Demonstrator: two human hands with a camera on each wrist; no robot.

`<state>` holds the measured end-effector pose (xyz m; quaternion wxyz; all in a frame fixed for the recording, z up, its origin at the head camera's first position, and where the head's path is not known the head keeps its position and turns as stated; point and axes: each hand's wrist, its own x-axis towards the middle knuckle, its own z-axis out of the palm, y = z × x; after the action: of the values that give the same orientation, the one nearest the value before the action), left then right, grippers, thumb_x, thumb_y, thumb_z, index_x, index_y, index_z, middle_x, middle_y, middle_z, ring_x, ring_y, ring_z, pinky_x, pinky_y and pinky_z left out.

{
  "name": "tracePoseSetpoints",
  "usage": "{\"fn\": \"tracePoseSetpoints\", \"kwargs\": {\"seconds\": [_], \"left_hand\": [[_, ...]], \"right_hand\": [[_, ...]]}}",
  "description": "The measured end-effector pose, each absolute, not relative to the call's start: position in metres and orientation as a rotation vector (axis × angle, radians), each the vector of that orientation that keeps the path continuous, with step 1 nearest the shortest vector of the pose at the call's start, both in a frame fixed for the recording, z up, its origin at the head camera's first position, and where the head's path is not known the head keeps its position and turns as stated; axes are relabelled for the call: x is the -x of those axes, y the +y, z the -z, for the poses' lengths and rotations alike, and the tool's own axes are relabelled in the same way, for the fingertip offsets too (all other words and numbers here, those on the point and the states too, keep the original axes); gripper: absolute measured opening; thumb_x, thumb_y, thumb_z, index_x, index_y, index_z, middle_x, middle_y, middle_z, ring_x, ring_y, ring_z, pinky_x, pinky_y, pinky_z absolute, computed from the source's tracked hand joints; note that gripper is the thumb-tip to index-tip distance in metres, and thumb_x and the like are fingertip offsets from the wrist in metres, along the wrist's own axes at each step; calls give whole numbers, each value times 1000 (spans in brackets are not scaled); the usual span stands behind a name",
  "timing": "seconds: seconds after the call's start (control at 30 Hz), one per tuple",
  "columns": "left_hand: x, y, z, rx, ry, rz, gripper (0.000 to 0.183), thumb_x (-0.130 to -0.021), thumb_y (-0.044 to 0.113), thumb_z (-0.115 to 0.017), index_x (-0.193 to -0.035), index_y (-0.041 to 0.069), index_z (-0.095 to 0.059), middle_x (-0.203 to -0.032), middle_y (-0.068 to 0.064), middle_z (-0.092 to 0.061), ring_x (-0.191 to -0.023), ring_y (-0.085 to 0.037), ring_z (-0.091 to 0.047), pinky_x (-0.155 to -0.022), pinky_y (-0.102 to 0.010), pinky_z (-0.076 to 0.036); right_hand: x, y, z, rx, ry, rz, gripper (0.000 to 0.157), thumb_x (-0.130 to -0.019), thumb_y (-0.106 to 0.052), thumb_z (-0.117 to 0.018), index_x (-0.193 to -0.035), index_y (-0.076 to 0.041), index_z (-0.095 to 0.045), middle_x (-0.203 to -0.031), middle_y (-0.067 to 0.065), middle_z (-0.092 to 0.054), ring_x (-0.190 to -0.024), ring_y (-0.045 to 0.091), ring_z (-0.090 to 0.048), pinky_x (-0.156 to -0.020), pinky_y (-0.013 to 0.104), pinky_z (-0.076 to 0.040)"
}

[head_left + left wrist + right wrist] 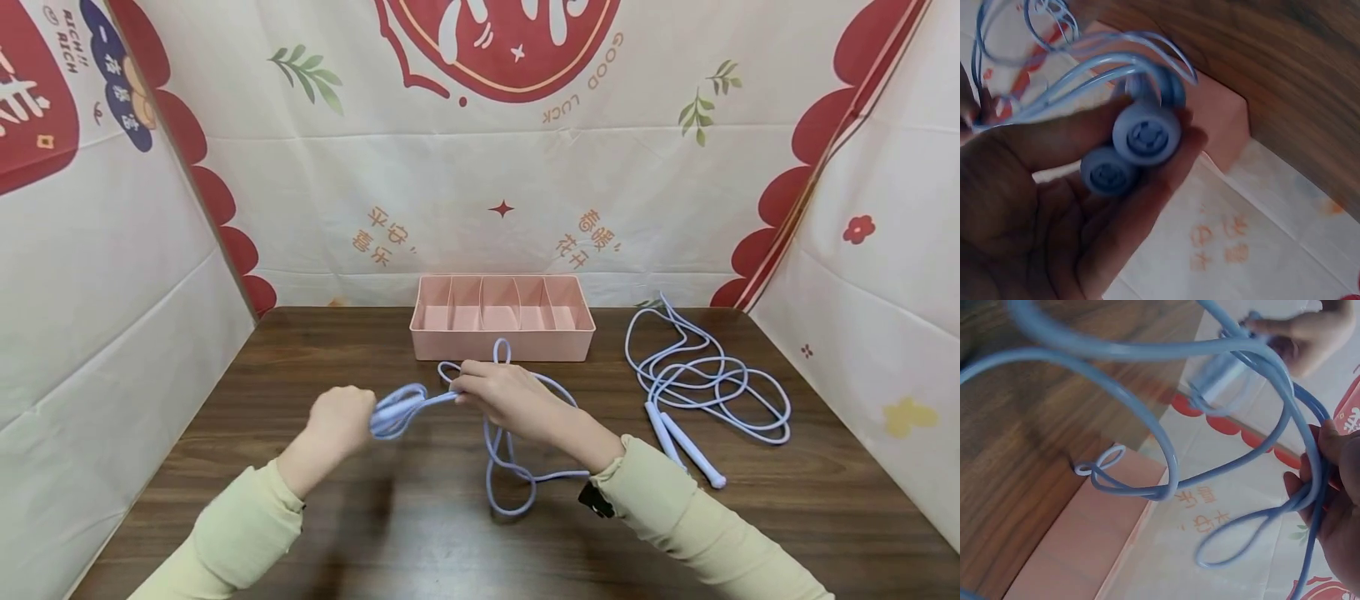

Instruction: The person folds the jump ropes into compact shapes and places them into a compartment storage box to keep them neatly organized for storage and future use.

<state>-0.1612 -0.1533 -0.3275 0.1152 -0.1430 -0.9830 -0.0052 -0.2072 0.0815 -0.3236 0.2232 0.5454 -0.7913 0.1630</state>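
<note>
A light blue jump rope is stretched between the two hands above the table. My left hand (pixel 339 427) grips its two handles, whose round ends (pixel 1147 135) show side by side in the left wrist view. Some cord is looped about the handles (pixel 397 412). Just to the right, my right hand (pixel 510 402) pinches the cord between thumb and fingers. Loose loops of cord (pixel 1110 350) hang from that hand in the right wrist view. In the head view the lower loops (pixel 491 479) reach down beside the right forearm; whether they touch the table I cannot tell.
A pink box (pixel 502 345) with several compartments stands at the table's back edge, behind the right hand. On the right lies a second light blue jump rope, its cord (pixel 757 433) in loose coils and its handles (pixel 693 450) toward me. Printed cloth (pixel 480 183) encloses the wooden table (pixel 315 342).
</note>
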Motion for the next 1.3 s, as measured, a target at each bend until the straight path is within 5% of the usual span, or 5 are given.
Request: {"fn": "tracePoseSetpoints", "kwargs": {"seconds": [0.57, 0.77, 1.07, 1.3], "left_hand": [[124, -118, 340, 1202, -2793, -5, 30, -56, 6, -75, -56, 17, -47, -50, 8, -41, -45, -8, -35, -41, -28, -34], [121, -127, 337, 1241, -2730, 144, 22, -63, 10, -76, -65, 16, -55, -54, 10, -48, -48, -5, -41, -44, -27, -35], [115, -143, 327, 1226, -2797, 128, 29, -57, 7, -77, -60, 19, -51, -51, 13, -43, -47, -4, -36, -44, -26, -34], [114, -136, 326, 1292, -2750, 309, 21, -66, 14, -75, -70, 18, -55, -59, 14, -47, -52, -1, -39, -48, -23, -35]], "right_hand": [[225, 81, 335, -1562, -2128, -553, 7, -84, -13, -64, -89, -14, -68, -79, -6, -52, -66, 3, -49, -58, 16, -41], [231, 88, 339, -1571, -2095, -614, 10, -83, -11, -64, -92, -13, -69, -80, -6, -55, -66, 1, -50, -59, 15, -41], [234, 90, 341, -1520, -1760, -165, 14, -77, -12, -64, -91, -15, -67, -78, -1, -52, -63, 13, -48, -56, 23, -42], [235, 79, 354, -1451, -1814, -279, 16, -84, -22, -58, -94, -12, -66, -81, -2, -57, -68, 10, -53, -60, 21, -45]]}}
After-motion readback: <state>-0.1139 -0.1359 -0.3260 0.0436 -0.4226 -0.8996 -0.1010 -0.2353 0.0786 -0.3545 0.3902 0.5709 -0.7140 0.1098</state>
